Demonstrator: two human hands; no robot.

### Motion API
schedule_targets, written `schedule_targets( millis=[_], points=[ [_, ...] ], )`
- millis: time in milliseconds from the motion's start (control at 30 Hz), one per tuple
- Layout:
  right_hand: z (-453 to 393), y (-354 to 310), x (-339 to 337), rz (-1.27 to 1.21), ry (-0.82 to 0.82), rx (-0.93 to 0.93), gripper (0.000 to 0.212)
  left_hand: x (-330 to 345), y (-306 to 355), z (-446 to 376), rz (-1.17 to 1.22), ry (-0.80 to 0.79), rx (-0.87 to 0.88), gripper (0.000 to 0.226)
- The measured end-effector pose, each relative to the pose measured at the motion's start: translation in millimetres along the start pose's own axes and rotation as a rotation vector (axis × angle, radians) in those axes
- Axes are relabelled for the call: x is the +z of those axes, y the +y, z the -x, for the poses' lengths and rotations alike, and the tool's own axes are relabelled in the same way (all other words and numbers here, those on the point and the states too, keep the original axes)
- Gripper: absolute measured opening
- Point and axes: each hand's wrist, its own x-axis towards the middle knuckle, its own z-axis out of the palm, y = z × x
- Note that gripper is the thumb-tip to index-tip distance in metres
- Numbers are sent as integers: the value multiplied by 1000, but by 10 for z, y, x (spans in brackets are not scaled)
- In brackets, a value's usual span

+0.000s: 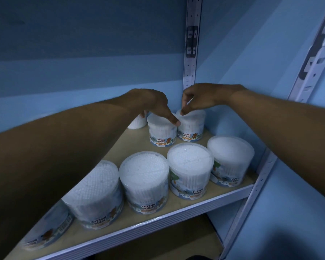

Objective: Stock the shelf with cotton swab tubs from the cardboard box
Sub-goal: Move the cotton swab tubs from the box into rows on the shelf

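Both bare forearms reach to the back right corner of the shelf (137,147), a pale wood-look board edged in front by a ribbed white metal rail (176,215). The left hand (150,104) lies palm down over the middle back tub (161,131), its fingers curled over the lid and one fingertip (176,122) pressing the rim on the right side; whether it truly grips the tub cannot be told. The right hand (199,99) hangs over the corner tub (191,126), thumb and forefinger pinched on the left edge of its lid. These two tubs stand upright, touching each other, and a third back tub (138,121) sits just left of them, mostly hidden behind the left hand.

Nearer the rail, a front row (189,169) of tubs runs from left to right (five can be made out, the leftmost dim and partly covered by the left forearm). Each is a squat clear plastic cylinder with a frosted lid, packed with white swab heads that give the top a pebbled look; a printed band near the base reads "COTTON BUDS" beside a small bear.

A perforated white metal upright (191,44) rises in the corner against smooth blue walls.
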Motion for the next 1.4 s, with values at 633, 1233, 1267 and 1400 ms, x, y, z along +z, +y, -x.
schedule_targets(
  millis=[633, 1233, 1267, 1400],
  points=[
    [-30, 19, 104, 23, -124, 34, 21, 77, -16, -47, 4, 5, 29, 90],
    [-76, 35, 160, 69, -108, 51, 46, 150, -71, -108, 86, 32, 46, 83],
    [-72, 30, 162, 70, -109, 49, 45, 152, -75, -114, 89, 35, 42, 84],
    [-38, 4, 152, 73, -107, 50, 45, 161, -76, -131, 87, 38, 35, 86]
  ],
)
